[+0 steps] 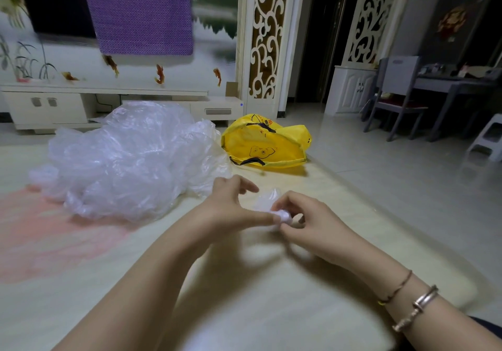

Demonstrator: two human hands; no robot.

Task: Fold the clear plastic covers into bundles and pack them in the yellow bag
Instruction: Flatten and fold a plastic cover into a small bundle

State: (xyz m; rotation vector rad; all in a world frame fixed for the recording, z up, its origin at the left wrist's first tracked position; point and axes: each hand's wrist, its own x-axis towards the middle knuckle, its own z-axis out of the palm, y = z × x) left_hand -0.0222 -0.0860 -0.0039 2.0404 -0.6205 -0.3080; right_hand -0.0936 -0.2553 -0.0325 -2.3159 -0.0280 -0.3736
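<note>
A big heap of crumpled clear plastic covers (127,157) lies on the mat at the left. Behind it to the right the yellow bag (267,144) lies on its side with black straps. In front of me both hands meet over a small tight bundle of clear plastic (274,210). My left hand (231,204) holds one side of it with thumb and fingers. My right hand (304,217) pinches the other side with curled fingers. Part of the bundle is hidden by the fingers.
A cream and pink mat (81,255) covers the floor under my arms. A low white TV cabinet (108,106) runs along the back wall. A grey table with chairs (407,98) and a white stool (486,138) stand at the right on tiled floor.
</note>
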